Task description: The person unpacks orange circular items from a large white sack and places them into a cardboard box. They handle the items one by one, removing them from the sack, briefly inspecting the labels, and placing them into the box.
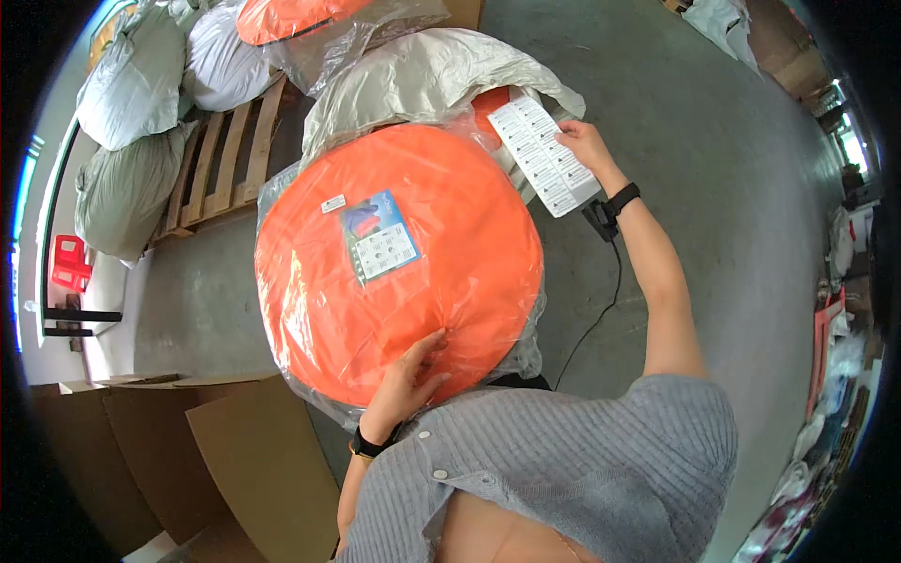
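Note:
A large round orange fabric pack (460, 253) in a clear plastic bag lies flat in front of me. On it are a printed card (380, 237) with a picture and a small white sticker (333, 204). My left hand (405, 383) rests on the pack's near edge with its fingers apart, gripping nothing. My right hand (587, 150) pinches the edge of a white label sheet (540, 155) printed with rows of identical labels. The sheet is held beyond the pack's far right edge, partly over a pale fabric sack (422, 75).
Opened cardboard boxes (253, 450) stand at the near left. Stuffed sacks (131, 188) lean by a wooden pallet (221, 169) at the far left, near a red plastic item (70, 263). Another bagged orange pack (296, 17) lies at the back. A black cable (601, 310) hangs near my right wrist.

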{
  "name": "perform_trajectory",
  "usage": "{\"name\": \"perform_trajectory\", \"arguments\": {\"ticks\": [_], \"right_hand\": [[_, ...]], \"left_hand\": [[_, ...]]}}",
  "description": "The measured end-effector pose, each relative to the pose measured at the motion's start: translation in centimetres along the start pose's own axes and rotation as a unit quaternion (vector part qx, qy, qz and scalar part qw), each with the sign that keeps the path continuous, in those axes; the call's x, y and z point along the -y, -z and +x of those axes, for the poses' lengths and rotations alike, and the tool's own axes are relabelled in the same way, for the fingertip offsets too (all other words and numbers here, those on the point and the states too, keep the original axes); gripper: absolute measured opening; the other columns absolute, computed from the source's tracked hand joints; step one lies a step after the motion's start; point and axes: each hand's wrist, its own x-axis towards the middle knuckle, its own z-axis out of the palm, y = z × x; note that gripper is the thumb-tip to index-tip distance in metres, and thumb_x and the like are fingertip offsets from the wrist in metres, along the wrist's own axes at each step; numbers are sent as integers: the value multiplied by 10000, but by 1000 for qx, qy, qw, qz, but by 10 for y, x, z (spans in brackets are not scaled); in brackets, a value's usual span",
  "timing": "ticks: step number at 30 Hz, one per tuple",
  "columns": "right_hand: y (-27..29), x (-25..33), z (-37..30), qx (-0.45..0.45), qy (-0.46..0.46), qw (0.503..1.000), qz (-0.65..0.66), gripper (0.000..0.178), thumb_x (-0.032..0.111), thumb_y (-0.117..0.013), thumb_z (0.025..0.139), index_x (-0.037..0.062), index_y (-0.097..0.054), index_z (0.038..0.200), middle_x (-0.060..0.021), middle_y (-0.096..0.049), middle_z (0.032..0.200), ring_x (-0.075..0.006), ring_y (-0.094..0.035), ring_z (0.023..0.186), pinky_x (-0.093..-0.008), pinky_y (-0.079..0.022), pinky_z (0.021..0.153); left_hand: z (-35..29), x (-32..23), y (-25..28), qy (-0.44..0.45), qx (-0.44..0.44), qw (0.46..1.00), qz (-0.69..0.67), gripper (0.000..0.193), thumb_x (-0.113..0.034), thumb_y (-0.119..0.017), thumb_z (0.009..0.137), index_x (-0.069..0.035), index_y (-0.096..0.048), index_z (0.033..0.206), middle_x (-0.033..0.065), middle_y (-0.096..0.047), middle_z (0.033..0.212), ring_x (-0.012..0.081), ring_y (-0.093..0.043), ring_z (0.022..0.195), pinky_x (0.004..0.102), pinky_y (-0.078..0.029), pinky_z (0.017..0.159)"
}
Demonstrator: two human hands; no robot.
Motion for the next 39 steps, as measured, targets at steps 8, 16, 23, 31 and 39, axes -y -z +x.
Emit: {"name": "perform_trajectory", "arguments": {"ticks": [8, 16, 23, 31, 39], "right_hand": [[-21, -39, 52, -67, 33, 956, -282, 299, 215, -623, 767, 18, -582, 989, -145, -637, 918, -284, -612, 851, -372, -470, 720], [-34, -9, 107, -149, -22, 935, -322, 446, 334, -637, 768, 40, -505, 1076, -181, -600, 1023, -338, -579, 942, -396, -456, 779], [-11, 10, 15, 61, 63, 987, -131, 416, 363, -618, 805, 14, -538, 1017, -81, -641, 868, -181, -605, 758, -302, -478, 670], [-103, -2, -203, 114, -315, 880, 337, 658, 399, -567, 839, 3, -344, 1314, -100, -442, 1298, -218, -465, 1139, -341, -346, 980], [-82, 25, -224, 146, -249, 874, 390, 656, 402, -579, 826, 15, -350, 1303, -105, -444, 1294, -224, -453, 1158, -351, -382, 955]], "left_hand": [[12, -5, -5, 10, -2, 1000, -28, 556, -82, -623, 787, -28, -390, 1289, 124, -528, 1205, 215, -522, 1094, 310, -431, 889], [5, -4, 4, -43, -30, 999, 5, 522, -40, -624, 769, -36, -435, 1255, 109, -548, 1170, 194, -561, 1004, 302, -459, 826], [-59, 21, 123, 64, -448, 891, -29, 243, -9, -547, 835, 37, -546, 1073, 73, -602, 1004, 111, -552, 868, 246, -436, 783], [-63, 136, 87, 168, -435, 740, -485, 444, -265, -572, 857, 20, -488, 1187, 88, -545, 1159, 166, -531, 1028, 287, -417, 886], [-73, 128, 98, 86, -434, 746, -497, 388, -260, -526, 852, -4, -513, 1143, 88, -555, 1131, 197, -529, 1033, 319, -412, 907]]}}
